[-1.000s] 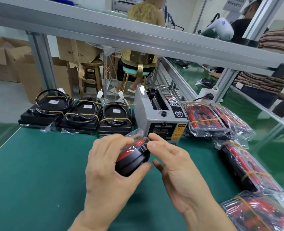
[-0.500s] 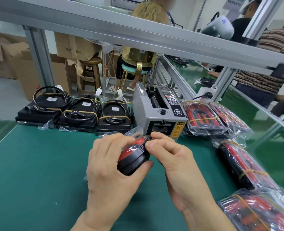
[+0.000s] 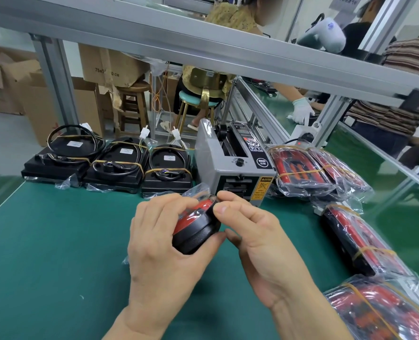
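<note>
2 hands work just above the green desk [image 3: 56,241]. the left hand [image 3: 159,241] grips a round black-and-red part [image 3: 196,229] inside a clear bag [image 3: 198,190]; the right hand [image 3: 257,241] pinches the bag's loose mouth at the part's rim. this looks like sealing: best to pull the film snug, fold it flat, and brace with the left thumb. just behind stands a grey tape dispenser [image 3: 233,168], with 3 black units [image 3: 115,168] to its left.

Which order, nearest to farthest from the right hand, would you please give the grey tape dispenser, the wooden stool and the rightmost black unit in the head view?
1. Grey tape dispenser, just beyond the right hand, past its fingertips.
2. Rightmost black unit, left of the dispenser, at the back.
3. Wooden stool, standing farther back, to the left.
</note>
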Available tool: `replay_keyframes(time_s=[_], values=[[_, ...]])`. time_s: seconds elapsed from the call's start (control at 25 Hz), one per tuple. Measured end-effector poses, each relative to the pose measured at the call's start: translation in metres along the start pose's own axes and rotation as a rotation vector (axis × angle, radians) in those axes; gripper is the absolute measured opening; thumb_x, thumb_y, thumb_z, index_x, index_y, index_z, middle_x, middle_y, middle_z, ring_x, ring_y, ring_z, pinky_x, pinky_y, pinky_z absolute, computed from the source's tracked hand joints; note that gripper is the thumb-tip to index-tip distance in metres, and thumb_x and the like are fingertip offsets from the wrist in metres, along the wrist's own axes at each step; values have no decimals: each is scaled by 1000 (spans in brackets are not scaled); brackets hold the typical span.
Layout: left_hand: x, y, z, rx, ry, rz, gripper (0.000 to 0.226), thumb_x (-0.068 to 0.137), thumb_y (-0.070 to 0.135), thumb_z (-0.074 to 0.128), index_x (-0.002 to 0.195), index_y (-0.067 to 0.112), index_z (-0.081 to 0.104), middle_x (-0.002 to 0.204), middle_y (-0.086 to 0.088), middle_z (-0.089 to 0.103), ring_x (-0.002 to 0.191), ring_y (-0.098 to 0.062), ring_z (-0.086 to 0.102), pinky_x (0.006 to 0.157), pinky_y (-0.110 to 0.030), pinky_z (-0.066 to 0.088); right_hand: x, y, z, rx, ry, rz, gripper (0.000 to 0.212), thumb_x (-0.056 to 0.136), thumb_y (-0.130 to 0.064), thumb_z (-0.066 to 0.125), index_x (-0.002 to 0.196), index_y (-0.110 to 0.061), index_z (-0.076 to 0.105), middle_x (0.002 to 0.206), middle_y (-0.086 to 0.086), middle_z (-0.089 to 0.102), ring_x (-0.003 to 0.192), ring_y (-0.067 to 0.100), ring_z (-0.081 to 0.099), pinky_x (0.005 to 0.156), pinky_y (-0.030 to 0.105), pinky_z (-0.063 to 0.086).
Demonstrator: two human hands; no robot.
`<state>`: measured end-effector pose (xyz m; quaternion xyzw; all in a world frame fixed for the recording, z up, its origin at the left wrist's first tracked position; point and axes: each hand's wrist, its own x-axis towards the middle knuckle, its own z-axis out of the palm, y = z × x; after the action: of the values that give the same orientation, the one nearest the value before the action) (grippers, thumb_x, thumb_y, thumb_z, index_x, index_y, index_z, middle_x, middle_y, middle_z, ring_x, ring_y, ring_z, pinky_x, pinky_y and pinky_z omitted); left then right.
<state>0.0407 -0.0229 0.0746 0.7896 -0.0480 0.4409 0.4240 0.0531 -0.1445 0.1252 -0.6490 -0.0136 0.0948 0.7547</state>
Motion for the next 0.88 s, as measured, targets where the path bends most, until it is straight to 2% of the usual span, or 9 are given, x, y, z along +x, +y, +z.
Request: replay_keyframes(time_s=[0.08, 0.2, 0.32, 0.4, 0.48, 0.52, 0.6, 0.68, 0.88], values=[[0, 0, 0, 1, 1, -4, 42, 66, 44, 72, 99, 18, 65, 103, 17, 51, 95, -18, 53, 78, -46, 48, 0, -1, 0, -4, -11, 0, 12, 63, -28, 71, 63, -16, 74, 109, -16, 64, 117, 4, 51, 96, 28, 35], [0, 0, 0, 2, 0, -10, 43, 66, 44, 72, 100, 18, 65, 103, 15, 52, 95, -19, 53, 78, -46, 48, 1, -1, -1, 2, -34, -6, 15, 64, -29, 71, 69, -15, 76, 109, -19, 65, 121, 3, 51, 97, 26, 34], [1, 0, -1, 1, -1, -20, 44, 66, 44, 72, 101, 18, 65, 103, 17, 51, 96, -19, 53, 78, -45, 48, 1, -3, -2, 4, -46, 3, 16, 63, -29, 72, 72, -17, 78, 105, -23, 67, 114, -6, 52, 91, 24, 34], [1, 1, -1, -5, 0, -18, 43, 65, 44, 72, 100, 19, 65, 103, 18, 50, 95, -19, 53, 77, -46, 48, 0, -4, -2, -17, -46, 0, 11, 59, -23, 81, 68, -16, 77, 102, -17, 67, 101, -6, 53, 87, 22, 34], [0, 1, 0, -3, 1, -18, 43, 65, 45, 72, 100, 19, 66, 103, 17, 50, 95, -19, 53, 77, -46, 48, 0, -5, 0, -21, -35, -2, 7, 66, -21, 78, 62, -16, 74, 104, -10, 63, 102, -6, 53, 87, 21, 34], [0, 1, 0, -2, 2, -17, 43, 66, 45, 72, 99, 19, 66, 103, 17, 50, 95, -19, 53, 77, -46, 48, 0, -6, 1, -22, -29, -4, 11, 71, -17, 74, 60, -16, 73, 107, -8, 62, 104, -5, 53, 87, 21, 35], [0, 1, 0, -2, 3, -18, 42, 67, 46, 71, 99, 19, 66, 102, 17, 51, 95, -18, 52, 77, -45, 48, 0, -5, 3, -18, -6, -18, 20, 77, -11, 70, 57, -16, 72, 113, -5, 60, 107, -2, 53, 91, 24, 38], [0, 1, 0, -3, 7, -19, 42, 68, 47, 71, 99, 19, 66, 101, 16, 52, 95, -17, 52, 77, -44, 48, 1, -5, 4, -26, 22, -32, 24, 78, -9, 69, 55, -16, 70, 116, -2, 59, 114, 1, 54, 101, 33, 41], [0, 2, 0, -4, 13, -27, 41, 69, 48, 71, 98, 19, 66, 101, 16, 53, 95, -17, 52, 78, -44, 48, 2, -1, 1, -42, 39, -30, 23, 77, -11, 71, 55, -15, 70, 114, -3, 59, 112, 8, 56, 110, 42, 38]])
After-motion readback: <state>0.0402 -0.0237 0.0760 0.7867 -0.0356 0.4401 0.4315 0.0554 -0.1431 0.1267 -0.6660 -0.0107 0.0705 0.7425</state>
